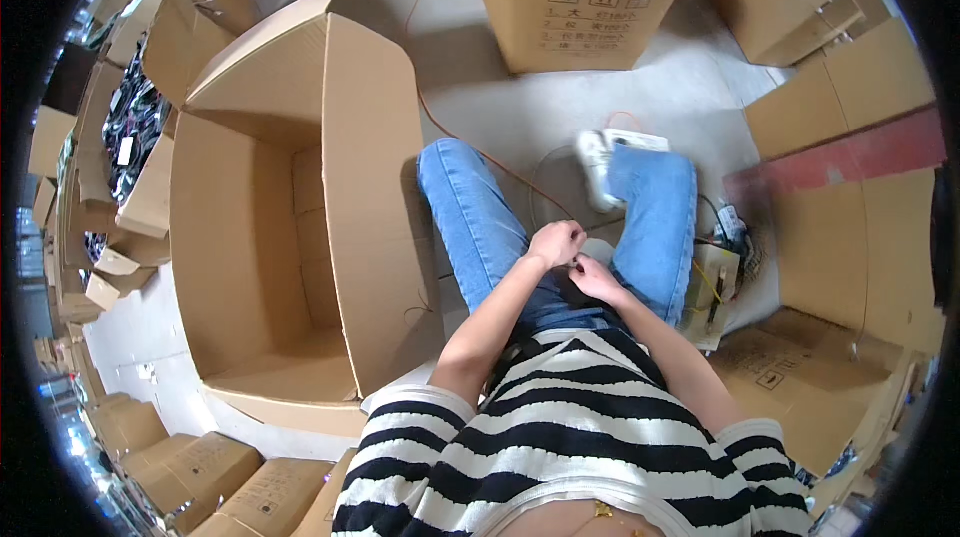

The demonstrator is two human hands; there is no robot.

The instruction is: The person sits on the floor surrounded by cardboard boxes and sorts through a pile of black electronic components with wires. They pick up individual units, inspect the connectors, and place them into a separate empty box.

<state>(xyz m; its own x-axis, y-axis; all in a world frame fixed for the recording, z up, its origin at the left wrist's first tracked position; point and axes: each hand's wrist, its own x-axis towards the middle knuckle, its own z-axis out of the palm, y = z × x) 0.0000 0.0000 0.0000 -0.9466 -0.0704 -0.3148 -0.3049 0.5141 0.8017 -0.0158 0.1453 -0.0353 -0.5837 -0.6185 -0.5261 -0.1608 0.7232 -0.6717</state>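
Close together above my lap, between my knees, are both hands. My left hand has its fingers curled into a pinch. Just below and to the right of it, my right hand is also closed, its fingertips almost meeting the left ones. Whatever small thing they hold is too small and too covered to name. A pale rounded object shows partly behind the fingers. Dark material lies under my hands on the jeans.
A large open cardboard box, its inside bare, stands against my left leg. Right of my other leg sits a small machine with wires. An orange cable crosses the floor. Boxes surround me, including one ahead and another holding dark packed items.
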